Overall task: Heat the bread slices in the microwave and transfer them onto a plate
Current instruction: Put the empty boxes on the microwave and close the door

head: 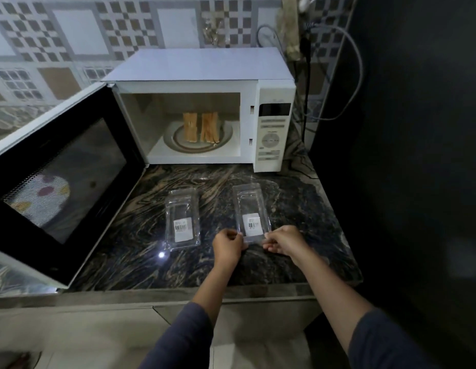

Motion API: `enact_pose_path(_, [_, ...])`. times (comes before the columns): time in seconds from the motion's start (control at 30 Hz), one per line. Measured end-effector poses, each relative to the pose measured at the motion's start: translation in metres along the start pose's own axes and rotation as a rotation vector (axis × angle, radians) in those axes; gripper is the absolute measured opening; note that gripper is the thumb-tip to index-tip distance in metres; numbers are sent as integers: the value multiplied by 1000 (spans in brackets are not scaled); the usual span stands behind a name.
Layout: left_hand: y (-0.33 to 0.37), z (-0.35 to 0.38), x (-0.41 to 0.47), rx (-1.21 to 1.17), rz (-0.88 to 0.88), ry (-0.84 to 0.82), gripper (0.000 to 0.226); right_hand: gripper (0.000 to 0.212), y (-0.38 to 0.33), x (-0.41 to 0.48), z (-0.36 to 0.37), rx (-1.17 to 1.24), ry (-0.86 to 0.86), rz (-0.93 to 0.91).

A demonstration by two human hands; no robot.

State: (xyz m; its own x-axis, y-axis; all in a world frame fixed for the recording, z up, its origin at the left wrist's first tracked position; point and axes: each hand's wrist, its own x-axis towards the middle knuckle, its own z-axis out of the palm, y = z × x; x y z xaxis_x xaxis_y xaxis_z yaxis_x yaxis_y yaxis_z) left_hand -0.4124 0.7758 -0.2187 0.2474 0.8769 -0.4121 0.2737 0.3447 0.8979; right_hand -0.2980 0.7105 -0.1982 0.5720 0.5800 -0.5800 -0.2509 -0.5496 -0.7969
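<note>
The bread slices (200, 127) were seen on edge on a plate (175, 147) inside the open microwave (199, 65). The right-side clear pouch (251, 209) was pinched by left grip (227, 246) and right grip (283, 241). The slices could be toppled by a jolted plate.

Left pouch (182, 218), right pouch (251, 211) on marble counter (298, 209); grey cable (361, 67) beyond.

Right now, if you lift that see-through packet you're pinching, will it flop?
Probably floppy: the clear packet is thin film lying flat on the counter. Likely light, since it looks empty. Perhaps slippery, being glossy.
</note>
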Motion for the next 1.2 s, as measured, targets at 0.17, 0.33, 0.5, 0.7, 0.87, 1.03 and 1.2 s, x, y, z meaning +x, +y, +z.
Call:
enact_pose_path(0.17, [-7,0,6,45,11,29,12,22,2,0,1,-9,0,9])
enact_pose_path(0.33, [1,-3,-3,122,52,48,11,19,0,2,1,-35,9,10])
enact_pose_path(0.5, [7,-12,-18,364,275,80,17,16,2,1,2,-295,88,-137])
enact_pose_path(0.7, [21,-45,-25,365,584,349,39,41,-10,-4,8,-446,301,-465])
enact_pose_path(0.87, [18,-85,-1,402,454,461,90,89,-17,-14,29,-458,159,-478])
enact_pose_path(1.03, [14,-97,24,397,314,364,117,110,-12,-4,50,-487,218,-428])
enact_pose_path(1.2, [9,-100,37,318,294,336,94,96,-9,-3,62,-488,326,-408])
